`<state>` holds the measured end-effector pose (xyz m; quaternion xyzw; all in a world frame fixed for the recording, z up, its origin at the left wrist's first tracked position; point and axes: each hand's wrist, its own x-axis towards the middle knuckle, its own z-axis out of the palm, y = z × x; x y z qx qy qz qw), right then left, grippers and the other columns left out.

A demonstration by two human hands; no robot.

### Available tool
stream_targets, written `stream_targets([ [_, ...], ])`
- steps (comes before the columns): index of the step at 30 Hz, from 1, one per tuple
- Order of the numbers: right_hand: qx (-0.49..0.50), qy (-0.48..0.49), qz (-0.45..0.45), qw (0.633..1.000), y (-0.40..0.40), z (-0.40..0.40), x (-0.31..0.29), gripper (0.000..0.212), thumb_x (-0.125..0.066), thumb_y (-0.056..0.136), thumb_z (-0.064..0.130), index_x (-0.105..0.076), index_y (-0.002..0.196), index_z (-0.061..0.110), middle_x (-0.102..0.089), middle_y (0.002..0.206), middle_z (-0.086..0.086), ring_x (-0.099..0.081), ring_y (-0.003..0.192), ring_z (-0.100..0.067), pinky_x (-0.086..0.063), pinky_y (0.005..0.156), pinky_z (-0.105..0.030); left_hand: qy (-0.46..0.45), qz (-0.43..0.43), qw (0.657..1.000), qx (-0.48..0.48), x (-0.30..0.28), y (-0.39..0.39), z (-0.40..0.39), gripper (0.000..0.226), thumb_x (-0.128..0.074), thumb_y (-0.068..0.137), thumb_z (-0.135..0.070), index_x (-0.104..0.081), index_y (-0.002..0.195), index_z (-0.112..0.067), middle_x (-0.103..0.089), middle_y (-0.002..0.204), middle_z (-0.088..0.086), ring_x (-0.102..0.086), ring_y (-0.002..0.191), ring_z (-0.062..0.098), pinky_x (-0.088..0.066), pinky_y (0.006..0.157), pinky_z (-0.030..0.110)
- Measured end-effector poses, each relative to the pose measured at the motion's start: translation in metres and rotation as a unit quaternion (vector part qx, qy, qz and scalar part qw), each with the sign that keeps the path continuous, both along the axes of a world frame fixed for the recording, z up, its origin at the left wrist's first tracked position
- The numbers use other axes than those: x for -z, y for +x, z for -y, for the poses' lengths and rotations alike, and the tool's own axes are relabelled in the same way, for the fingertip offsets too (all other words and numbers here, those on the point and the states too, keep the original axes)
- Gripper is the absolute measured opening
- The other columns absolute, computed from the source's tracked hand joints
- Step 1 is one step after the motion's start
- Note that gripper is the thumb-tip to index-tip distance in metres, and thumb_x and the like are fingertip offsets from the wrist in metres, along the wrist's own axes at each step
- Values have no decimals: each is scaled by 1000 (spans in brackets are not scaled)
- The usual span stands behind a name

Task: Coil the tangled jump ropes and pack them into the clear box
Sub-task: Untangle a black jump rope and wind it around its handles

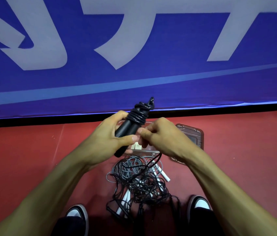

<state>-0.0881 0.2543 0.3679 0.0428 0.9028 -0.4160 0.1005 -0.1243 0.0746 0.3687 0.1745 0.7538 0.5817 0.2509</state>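
Note:
My left hand [110, 138] grips the two black handles of a black jump rope [135, 119], whose cord is wound several times around their upper ends. My right hand [160, 135] pinches the loose black cord beside the handles; the cord runs down from it to the pile. Below my hands a tangled pile of black and grey ropes [139, 183] with white handles lies on the red floor. The clear box [144, 151] sits just behind the pile, mostly hidden by my hands.
The box's clear lid [194, 135] lies on the floor to the right of the box. A blue banner wall [134, 65] stands right behind. My two shoes [77, 213] [199, 204] flank the rope pile.

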Motion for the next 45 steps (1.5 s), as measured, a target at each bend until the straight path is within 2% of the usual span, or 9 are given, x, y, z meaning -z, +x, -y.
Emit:
stream_targets([
  [5, 2, -105, 7, 994, 1, 4, -1, 45, -51, 105, 32, -67, 66, 16, -67, 54, 0, -56, 49, -13, -45, 57, -29, -12, -21, 1000, 1, 2, -2, 1, 29, -63, 94, -1, -48, 114, -16, -62, 84, 24, -61, 68, 24, -55, 64, 35],
  [11, 29, -57, 9, 998, -2, 2, 4, 46, -40, 108, 29, -73, 82, 11, -60, 57, 5, -48, 46, 0, -37, 56, -24, -28, -31, 999, -12, -1, 0, -5, 6, -54, 102, -21, -58, 102, -16, -58, 71, -3, -49, 60, 10, -40, 51, 18],
  [15, 13, 6, 8, 1000, -2, -1, 8, 40, -43, 108, 27, -75, 87, 14, -65, 75, -4, -58, 65, -15, -43, 59, -27, -13, 34, 996, -87, -1, -1, -8, 34, -36, 108, -31, -56, 90, -11, -58, 75, 6, -49, 57, 12, -41, 53, 24],
  [22, 10, 11, -132, 991, 1, 4, 0, 33, -59, 100, 30, -71, 75, 11, -68, 67, -10, -63, 60, -21, -52, 66, -38, 76, 63, 995, -33, 2, -9, 2, 28, -68, 90, -19, -64, 114, -6, -66, 92, 6, -61, 85, 13, -46, 80, 24],
  [27, -26, -17, -176, 984, 2, 11, 0, 39, -54, 99, 21, -56, 66, 2, -59, 59, -15, -56, 56, -31, -48, 58, -45, 54, 19, 997, -45, -1, -3, 1, 25, -84, 76, -18, -74, 95, -6, -74, 86, 12, -69, 79, 16, -54, 72, 24],
  [30, -37, -10, -156, 987, 2, 14, -3, 31, -50, 97, 15, -59, 68, 9, -64, 63, -5, -58, 60, -21, -47, 59, -39, 63, 24, 996, -58, -1, -2, 0, 25, -79, 82, -15, -68, 101, -4, -71, 82, 17, -70, 74, 23, -61, 78, 44],
  [34, -16, -39, -83, 996, 3, 8, -2, 45, -44, 104, 12, -52, 60, 22, -57, 55, 17, -53, 58, 1, -36, 57, -13, 21, 5, 999, -29, -4, -2, 2, 24, -73, 89, -5, -56, 106, -4, -71, 73, 12, -67, 62, 25, -57, 63, 37],
  [39, -19, 58, -84, 995, -1, 5, 10, 29, -57, 101, 19, -64, 73, 12, -68, 73, -1, -63, 73, -16, -46, 66, -33, -11, -18, 998, -53, 4, 2, -6, 27, -67, 93, -5, -45, 110, -6, -67, 70, 9, -59, 58, 22, -49, 57, 35],
  [45, 23, 38, -68, 997, -1, 0, 6, 39, -68, 94, 41, -58, 71, 12, -71, 64, -2, -66, 64, -16, -52, 62, -34, 84, 43, 995, -13, 3, 3, -5, 5, -61, 98, -8, -60, 102, -10, -62, 76, 5, -56, 70, 18, -48, 61, 30],
])
